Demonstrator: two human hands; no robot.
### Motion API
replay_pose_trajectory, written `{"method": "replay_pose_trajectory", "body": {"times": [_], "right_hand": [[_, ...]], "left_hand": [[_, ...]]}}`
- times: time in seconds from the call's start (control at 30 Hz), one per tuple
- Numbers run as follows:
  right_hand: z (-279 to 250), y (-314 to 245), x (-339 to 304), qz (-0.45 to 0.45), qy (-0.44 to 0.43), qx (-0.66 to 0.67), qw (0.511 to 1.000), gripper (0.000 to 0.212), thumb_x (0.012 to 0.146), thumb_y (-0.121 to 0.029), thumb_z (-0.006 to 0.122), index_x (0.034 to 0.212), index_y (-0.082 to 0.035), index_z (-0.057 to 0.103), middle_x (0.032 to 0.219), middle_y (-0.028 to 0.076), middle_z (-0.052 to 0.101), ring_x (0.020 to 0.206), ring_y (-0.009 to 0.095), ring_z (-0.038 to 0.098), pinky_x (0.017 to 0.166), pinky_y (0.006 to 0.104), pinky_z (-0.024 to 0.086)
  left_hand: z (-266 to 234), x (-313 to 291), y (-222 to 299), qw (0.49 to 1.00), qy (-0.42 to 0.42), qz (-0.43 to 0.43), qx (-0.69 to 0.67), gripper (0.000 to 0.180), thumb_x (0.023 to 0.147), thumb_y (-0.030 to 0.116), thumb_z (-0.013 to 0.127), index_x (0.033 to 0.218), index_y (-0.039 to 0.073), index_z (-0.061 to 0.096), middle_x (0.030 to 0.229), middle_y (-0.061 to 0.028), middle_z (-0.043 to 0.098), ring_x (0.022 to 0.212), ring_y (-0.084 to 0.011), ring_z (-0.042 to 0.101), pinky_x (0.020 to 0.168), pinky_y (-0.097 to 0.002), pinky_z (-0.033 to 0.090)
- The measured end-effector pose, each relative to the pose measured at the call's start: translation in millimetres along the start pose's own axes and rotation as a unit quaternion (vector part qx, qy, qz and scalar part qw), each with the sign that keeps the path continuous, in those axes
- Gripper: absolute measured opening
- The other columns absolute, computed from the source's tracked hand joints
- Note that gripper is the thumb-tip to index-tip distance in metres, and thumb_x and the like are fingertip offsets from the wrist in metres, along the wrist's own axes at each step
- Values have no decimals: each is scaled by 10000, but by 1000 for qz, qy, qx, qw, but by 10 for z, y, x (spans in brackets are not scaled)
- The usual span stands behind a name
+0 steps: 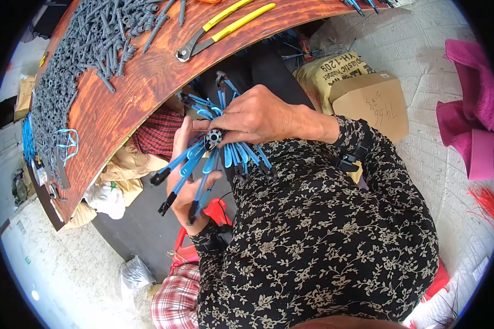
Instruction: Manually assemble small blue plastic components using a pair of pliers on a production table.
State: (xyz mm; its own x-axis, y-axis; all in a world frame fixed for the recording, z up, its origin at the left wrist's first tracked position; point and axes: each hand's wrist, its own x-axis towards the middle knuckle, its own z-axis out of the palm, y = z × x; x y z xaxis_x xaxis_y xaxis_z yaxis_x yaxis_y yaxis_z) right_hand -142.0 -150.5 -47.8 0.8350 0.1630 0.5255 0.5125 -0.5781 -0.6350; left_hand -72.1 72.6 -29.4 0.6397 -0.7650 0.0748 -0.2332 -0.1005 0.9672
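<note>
In front of my torso hangs a bundle of light blue ribs with black tips, like an umbrella frame, spread around a round grey notched hub (214, 136). My right hand (255, 118) is closed at the hub, its thumb and fingers pinching it from the right side. From the lower left, my left hand (187, 189) comes round the same frame (187, 166), thumb on one side and long fingers on the other. Several ribs cross in front of that palm, so part of its grip is hidden.
On the wooden table (148, 82) lies a large heap of grey plastic parts (101, 33). Yellow-handled pliers (214, 34) rest near its edge. To the right stand a printed sack (318, 71) and a cardboard box (373, 101). Pink cloth (472, 109) hangs far right.
</note>
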Motion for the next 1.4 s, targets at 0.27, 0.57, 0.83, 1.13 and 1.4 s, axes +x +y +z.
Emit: {"method": "replay_pose_trajectory", "body": {"times": [0.27, 0.57, 0.83, 1.13, 1.4], "right_hand": [[26, 9, 2, -19, 11, 5, 1000, 321, 710, -256, 807, 957, -77, 707, 665, 69, 635, 617, 246, 652, 541, 352, 517], [16, 15, 10, -13, 13, 2, 1000, 322, 715, -261, 802, 958, -71, 707, 657, 74, 628, 607, 252, 646, 533, 356, 513], [28, 29, 18, -6, -4, -7, 1000, 323, 709, -251, 807, 952, -60, 712, 650, 81, 625, 592, 255, 641, 516, 353, 509], [1, -16, 3, -13, 0, 24, 1000, 327, 699, -219, 809, 977, -75, 715, 641, 72, 616, 585, 243, 635, 501, 350, 495], [57, -26, -6, -15, -2, 28, 999, 333, 697, -222, 813, 985, -83, 718, 648, 68, 623, 595, 241, 640, 505, 352, 497]], "left_hand": [[-238, 159, -199, 990, -74, 38, -110, 884, 738, 306, 831, 1454, -1, 413, 1156, -190, 590, 1104, -300, 571, 934, -413, 474], [-123, 243, -192, 995, -49, 85, -21, 595, 717, 146, 826, 1248, -19, 616, 939, -121, 647, 894, -230, 612, 825, -343, 487], [-6, 221, -249, 995, 18, 89, -45, 381, 688, 56, 820, 1029, -16, 668, 925, -123, 641, 883, -234, 623, 811, -330, 497], [32, 157, -305, 993, 31, 57, -98, 352, 682, 78, 830, 980, -8, 662, 1069, -137, 610, 995, -235, 596, 870, -340, 485], [-172, 151, -224, 993, -35, 46, -106, 397, 730, 192, 846, 1042, 15, 677, 1087, -124, 603, 1000, -225, 589, 879, -344, 479]]}}
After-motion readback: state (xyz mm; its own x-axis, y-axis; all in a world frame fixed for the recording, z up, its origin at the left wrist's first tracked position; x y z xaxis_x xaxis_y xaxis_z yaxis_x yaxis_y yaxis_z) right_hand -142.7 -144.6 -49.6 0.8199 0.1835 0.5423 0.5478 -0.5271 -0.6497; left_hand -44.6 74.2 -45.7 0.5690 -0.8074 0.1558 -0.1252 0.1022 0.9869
